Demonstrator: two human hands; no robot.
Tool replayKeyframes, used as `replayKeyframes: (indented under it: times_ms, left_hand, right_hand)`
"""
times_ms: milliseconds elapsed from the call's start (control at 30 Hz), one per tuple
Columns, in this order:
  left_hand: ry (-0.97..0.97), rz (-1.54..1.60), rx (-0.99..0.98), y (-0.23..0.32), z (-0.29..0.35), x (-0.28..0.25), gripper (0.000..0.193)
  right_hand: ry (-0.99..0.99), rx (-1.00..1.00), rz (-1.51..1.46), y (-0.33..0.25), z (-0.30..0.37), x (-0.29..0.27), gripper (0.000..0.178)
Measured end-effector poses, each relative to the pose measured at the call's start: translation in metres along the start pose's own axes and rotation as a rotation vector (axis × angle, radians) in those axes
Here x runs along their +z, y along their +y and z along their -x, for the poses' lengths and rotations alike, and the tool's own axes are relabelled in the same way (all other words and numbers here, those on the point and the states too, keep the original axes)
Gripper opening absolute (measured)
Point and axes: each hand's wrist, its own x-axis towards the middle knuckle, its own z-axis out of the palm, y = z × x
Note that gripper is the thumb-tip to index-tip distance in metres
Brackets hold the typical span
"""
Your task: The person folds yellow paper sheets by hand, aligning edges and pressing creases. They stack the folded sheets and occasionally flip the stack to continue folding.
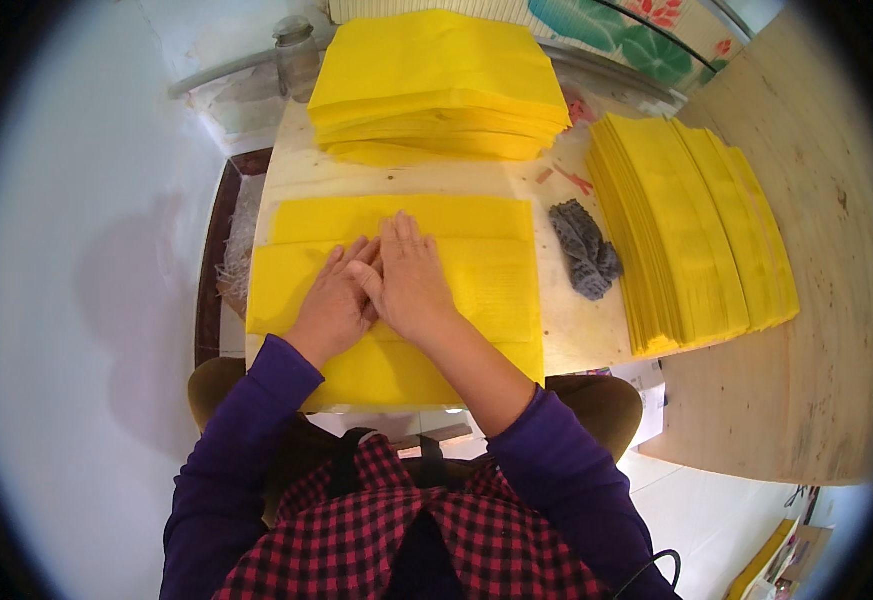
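A folded yellow sheet [486, 290], which looks like thin cloth or soft paper, lies flat on the wooden table [581, 335] in front of me. My left hand [328, 312] rests palm down on its middle, fingers stretched out. Beside it, my right hand [414, 285] also lies flat, fingers pointing away from me, its thumb overlapping the left fingers. Neither hand grips anything. A fold edge crosses the sheet just beyond my fingertips, and another shows below my hands. Whatever is directly under the palms is hidden.
Beyond the sheet stands a tall stack of yellow sheets [431, 75]. At the right lies another stack of folded yellow sheets [671, 230]. A crumpled dark grey cloth [584, 250] sits between, with small red scissors [573, 180] behind it. A glass jar [297, 60] stands far left.
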Motion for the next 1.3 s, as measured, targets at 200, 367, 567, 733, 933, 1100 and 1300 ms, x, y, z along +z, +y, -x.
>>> replayKeyframes:
  times_ms: [200,367,567,733,933,1100,1300]
  left_hand:
    - [0.009,-0.026,0.017,-0.002,0.001,0.003,0.054]
    - [0.036,-0.041,-0.020,-0.003,0.004,0.005,0.058]
    - [0.039,-0.201,-0.344,-0.028,0.027,-0.005,0.069]
    - [-0.014,-0.181,-0.585,-0.053,0.051,-0.025,0.070]
    - [0.158,-0.387,-0.518,-0.054,0.044,-0.059,0.068]
    - [0.100,-0.131,-0.178,0.029,-0.015,-0.013,0.069]
    - [-0.060,-0.085,-0.332,0.031,-0.015,0.012,0.071]
  right_hand:
    - [-0.002,0.129,0.308,0.042,0.017,-0.003,0.078]
    - [0.004,0.252,0.477,0.079,0.037,-0.026,0.083]
    - [0.032,0.251,0.462,0.083,0.040,-0.027,0.083]
    - [0.014,0.254,0.462,0.079,0.041,-0.029,0.085]
    - [0.005,0.279,0.473,0.079,0.041,-0.029,0.086]
    - [0.034,0.236,0.483,0.079,0.041,-0.028,0.080]
    - [0.010,0.247,0.533,0.087,0.042,-0.023,0.084]
